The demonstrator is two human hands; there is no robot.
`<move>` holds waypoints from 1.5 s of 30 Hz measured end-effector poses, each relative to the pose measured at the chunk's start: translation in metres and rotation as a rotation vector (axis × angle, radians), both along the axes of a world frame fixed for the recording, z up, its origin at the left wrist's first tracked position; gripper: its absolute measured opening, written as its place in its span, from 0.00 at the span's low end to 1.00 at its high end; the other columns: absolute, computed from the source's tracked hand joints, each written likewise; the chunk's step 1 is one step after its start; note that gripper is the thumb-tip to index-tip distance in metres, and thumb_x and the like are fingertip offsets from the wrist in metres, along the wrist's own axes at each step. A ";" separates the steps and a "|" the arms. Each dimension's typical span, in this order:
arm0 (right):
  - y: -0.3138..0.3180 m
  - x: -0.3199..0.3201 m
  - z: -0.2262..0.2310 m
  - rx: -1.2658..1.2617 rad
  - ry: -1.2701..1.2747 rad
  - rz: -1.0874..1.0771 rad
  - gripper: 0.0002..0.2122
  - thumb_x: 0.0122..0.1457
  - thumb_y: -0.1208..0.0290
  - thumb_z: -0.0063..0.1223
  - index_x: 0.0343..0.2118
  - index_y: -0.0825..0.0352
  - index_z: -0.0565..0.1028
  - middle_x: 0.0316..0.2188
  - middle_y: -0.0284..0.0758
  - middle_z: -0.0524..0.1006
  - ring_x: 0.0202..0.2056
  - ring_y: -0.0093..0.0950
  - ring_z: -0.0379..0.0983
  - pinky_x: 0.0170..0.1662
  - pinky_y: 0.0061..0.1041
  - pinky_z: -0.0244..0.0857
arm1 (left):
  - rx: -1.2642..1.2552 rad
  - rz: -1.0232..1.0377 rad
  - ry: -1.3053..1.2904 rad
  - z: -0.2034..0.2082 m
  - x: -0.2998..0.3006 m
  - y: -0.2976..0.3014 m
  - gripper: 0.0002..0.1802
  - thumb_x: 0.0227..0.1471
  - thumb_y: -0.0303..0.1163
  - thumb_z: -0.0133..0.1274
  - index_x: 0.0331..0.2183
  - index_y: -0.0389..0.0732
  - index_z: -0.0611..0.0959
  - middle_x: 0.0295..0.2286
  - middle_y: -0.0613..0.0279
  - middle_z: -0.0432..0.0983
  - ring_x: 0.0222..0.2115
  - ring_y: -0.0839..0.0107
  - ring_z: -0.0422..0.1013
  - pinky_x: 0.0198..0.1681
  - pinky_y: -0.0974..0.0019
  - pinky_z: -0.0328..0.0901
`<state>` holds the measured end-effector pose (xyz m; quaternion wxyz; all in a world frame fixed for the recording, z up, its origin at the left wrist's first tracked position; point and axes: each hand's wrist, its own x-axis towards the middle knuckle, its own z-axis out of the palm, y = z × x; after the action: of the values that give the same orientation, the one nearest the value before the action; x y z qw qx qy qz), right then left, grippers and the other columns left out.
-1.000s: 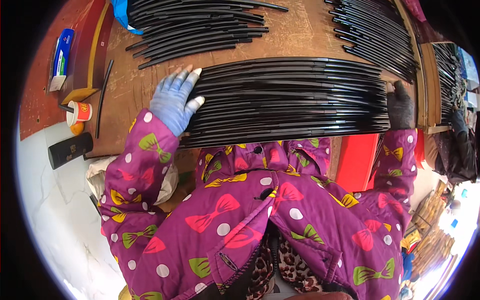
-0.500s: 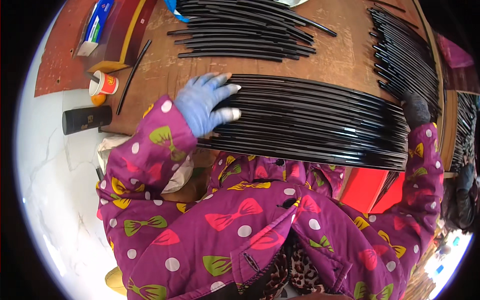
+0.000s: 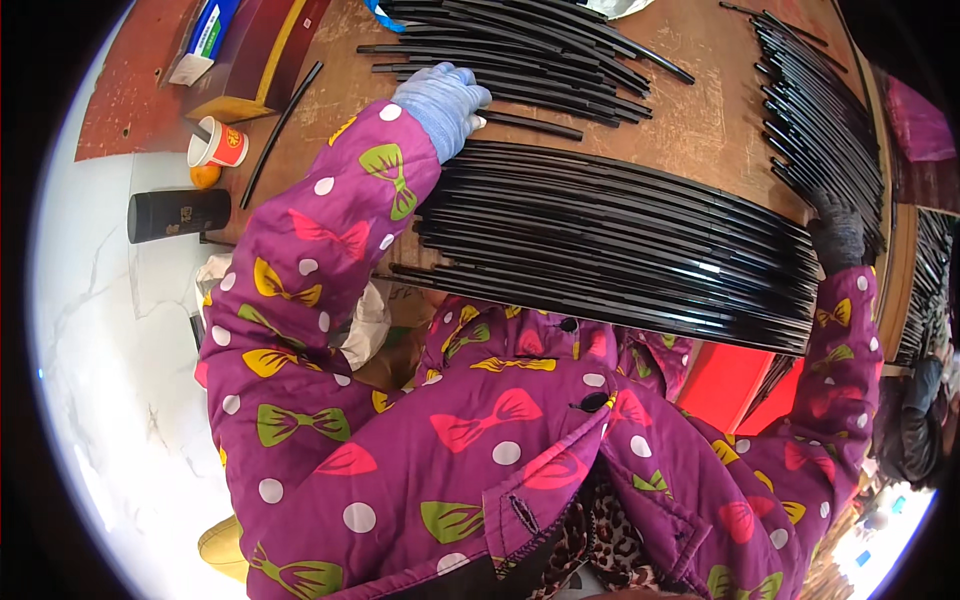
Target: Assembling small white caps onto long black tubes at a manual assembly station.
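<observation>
My left hand (image 3: 445,108), in a pale blue glove with white fingertips, is closed at the left end of a slim black rod (image 3: 535,126) at the near edge of the far pile. In front of my body a broad row of shiny black rods (image 3: 610,240) lies side by side. Past its right end is my right hand (image 3: 838,230), in a dark grey glove, at the near end of another slanting pile of black rods (image 3: 820,120). Its fingers merge with the dark rods, so their grip is hidden. The far pile of rods (image 3: 530,50) lies loosely stacked.
On the left of the wooden table (image 3: 690,125) are a single rod (image 3: 280,135), a dark red box (image 3: 250,60), a paper cup (image 3: 218,145), a small orange fruit (image 3: 205,177) and a black cylinder (image 3: 180,215). A red container (image 3: 725,380) sits below the table's near edge.
My left hand has lifted off the left end of the row and moved away from me to the far pile, its fingers closing on a rod there. My right hand has stayed nearly in place.
</observation>
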<state>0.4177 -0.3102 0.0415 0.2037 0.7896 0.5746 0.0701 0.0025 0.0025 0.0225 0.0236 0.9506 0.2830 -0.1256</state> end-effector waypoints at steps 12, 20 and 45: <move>0.053 -0.168 0.027 0.621 0.579 0.350 0.07 0.47 0.76 0.48 0.31 0.66 0.69 0.29 0.42 0.70 0.29 0.42 0.68 0.31 0.32 0.62 | -0.403 0.093 -0.735 -0.009 -0.026 -0.036 0.14 0.40 0.20 0.52 0.34 0.36 0.74 0.28 0.58 0.72 0.31 0.67 0.70 0.37 0.70 0.64; 0.053 -0.186 0.018 0.569 0.695 0.369 0.09 0.46 0.77 0.50 0.34 0.66 0.71 0.28 0.41 0.72 0.30 0.41 0.69 0.33 0.31 0.63 | -0.456 0.105 -0.717 0.002 -0.039 -0.054 0.11 0.40 0.21 0.53 0.32 0.35 0.76 0.28 0.58 0.72 0.30 0.68 0.69 0.36 0.71 0.63; 0.090 -0.199 0.037 0.035 1.400 -0.068 0.07 0.50 0.80 0.43 0.33 0.71 0.71 0.21 0.31 0.71 0.25 0.17 0.66 0.28 0.16 0.60 | -0.463 -0.165 -0.558 0.006 -0.018 -0.077 0.10 0.42 0.25 0.50 0.32 0.36 0.77 0.25 0.55 0.72 0.27 0.62 0.69 0.32 0.68 0.63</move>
<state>0.2183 -0.2205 0.0787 -0.2251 0.6697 0.5443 -0.4522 -0.0154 -0.0742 0.0284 0.3039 0.9374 0.1521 0.0764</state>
